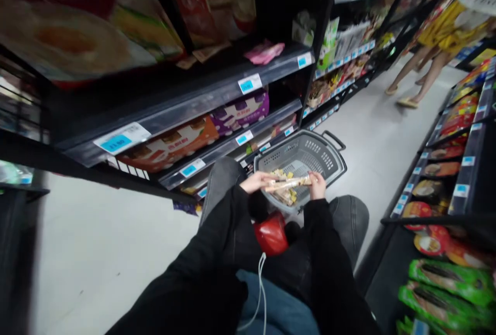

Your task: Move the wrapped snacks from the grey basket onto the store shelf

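Between my knees stands a grey plastic shopping basket (336, 155) on the floor, its black handle at the far end. Over its near part, my left hand (253, 182) and my right hand (318, 185) grip opposite ends of a long, beige wrapped packet (287, 184). Blur hides its print, and I cannot tell whether it is one packet or two lying together. Both hands have their fingers closed on it. Below it, several yellow and beige small packets (288, 196) lie in the basket. A shiny red object (271, 234) rests just in front of my lap.
Dark shelves (217, 95) with price tags rise close on the left, holding orange boxes (174, 144) and purple boxes (242, 113). A pink packet (264, 52) lies on one shelf. Green packs (445, 288) fill the right shelf. A person (434, 66) stands farther down the aisle.
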`<state>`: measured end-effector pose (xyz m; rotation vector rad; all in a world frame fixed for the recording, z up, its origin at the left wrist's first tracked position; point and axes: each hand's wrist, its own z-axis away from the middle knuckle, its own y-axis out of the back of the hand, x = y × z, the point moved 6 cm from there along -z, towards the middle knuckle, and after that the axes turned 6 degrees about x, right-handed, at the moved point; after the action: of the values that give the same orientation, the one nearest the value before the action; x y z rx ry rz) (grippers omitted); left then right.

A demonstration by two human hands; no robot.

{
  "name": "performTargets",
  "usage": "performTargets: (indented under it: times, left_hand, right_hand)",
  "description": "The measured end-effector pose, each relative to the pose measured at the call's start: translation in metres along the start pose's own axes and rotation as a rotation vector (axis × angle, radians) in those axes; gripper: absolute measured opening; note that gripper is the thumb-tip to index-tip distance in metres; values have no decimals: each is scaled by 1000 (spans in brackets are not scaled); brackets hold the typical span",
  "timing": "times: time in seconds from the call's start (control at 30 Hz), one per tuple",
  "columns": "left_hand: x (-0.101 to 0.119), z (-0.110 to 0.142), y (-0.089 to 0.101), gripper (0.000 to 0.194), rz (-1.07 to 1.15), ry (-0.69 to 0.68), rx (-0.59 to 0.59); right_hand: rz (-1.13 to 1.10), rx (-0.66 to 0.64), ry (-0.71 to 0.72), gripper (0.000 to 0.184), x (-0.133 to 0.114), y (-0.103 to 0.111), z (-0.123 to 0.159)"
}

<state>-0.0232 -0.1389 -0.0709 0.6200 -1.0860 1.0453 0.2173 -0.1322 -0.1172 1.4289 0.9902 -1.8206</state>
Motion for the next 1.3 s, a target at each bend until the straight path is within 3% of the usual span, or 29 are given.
performTargets:
  times: [0.17,0.53,0.67,0.93,1.1,1.17,1.23,1.3]
  left_hand:
    - [1,-1,-7,41,189,48,-4]
    - [6,-5,9,24,114,-21,350]
    - [3,-4,11,26,196,5,376]
    - [5,-3,11,22,247,57,417]
    - [5,4,27,25,298,11,559]
    - [-3,2,33,31,385,30,655]
    - [-10,-5,26,40,431,82,593]
    - [-13,-10,9,51,432,111,438]
  right_hand:
    - [-32,28,-115,34,3,5,-3]
    - [-65,2,-127,38,-10,0,3]
    - [12,-17,-75,38,-15,-1,4]
    - [-8,-49,-137,39,-5,-5,3]
    - [23,-70,-52,34,-15,-20,15]
    - [65,-77,72,30,-22,-34,25]
    - [141,-93,226,25,-29,-51,42]
    - [289,-136,370,22,-33,-67,66]
